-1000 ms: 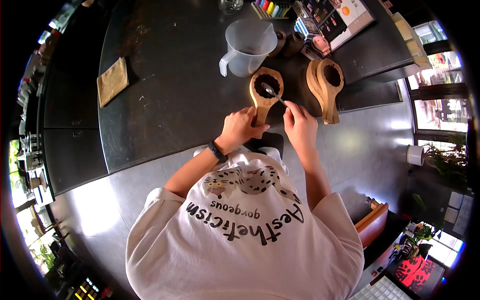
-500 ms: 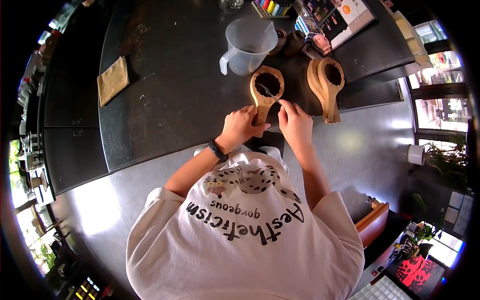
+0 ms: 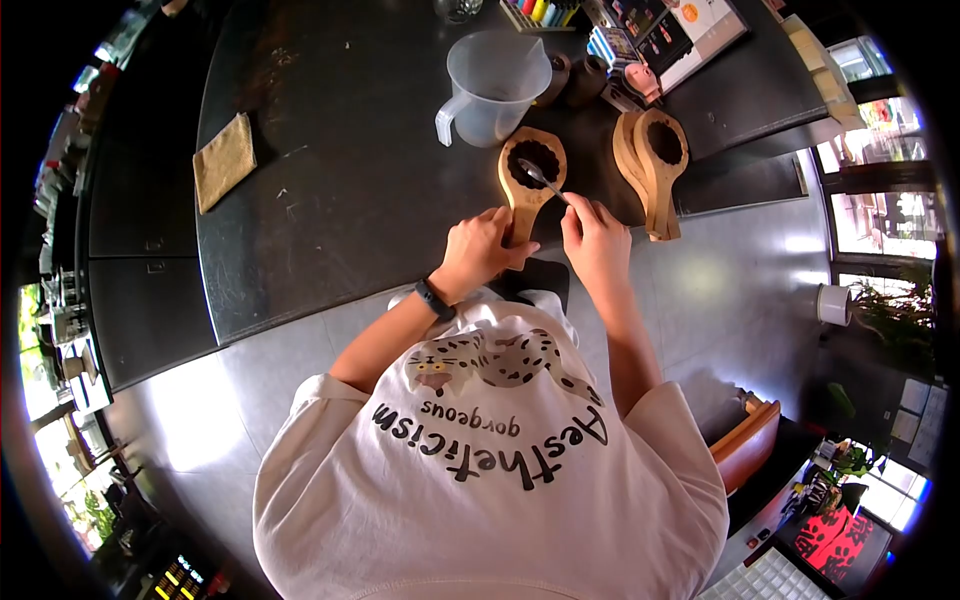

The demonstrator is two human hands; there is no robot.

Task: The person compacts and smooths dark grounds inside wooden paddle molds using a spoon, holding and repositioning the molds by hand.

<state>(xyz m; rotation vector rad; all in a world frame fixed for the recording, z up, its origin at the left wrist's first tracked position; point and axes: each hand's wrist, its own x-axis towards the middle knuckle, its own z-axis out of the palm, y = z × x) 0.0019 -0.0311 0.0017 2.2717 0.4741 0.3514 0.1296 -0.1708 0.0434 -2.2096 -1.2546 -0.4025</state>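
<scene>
My left hand is wrapped round the handle of a wooden mooncake mold with a round, scalloped, dark hollow, at the table's near edge. A small metal spoon is pinched in the fingers of my right hand. Its bowl reaches into the hollow; whether it touches the dark inside I cannot tell. To the right, two more wooden molds lie stacked, the upper one showing a similar dark hollow. Just beyond the held mold stands a translucent plastic measuring jug.
A folded tan cloth lies on the left of the dark table. Small dark jars, a menu board and a rack of colourful bottles stand at the back. An orange chair is behind on the right.
The spoon has shifted within the hollow, its bowl now looking brighter and slightly nearer the middle. My right hand has risen slightly and moved right; my left hand keeps its hold on the mold.
</scene>
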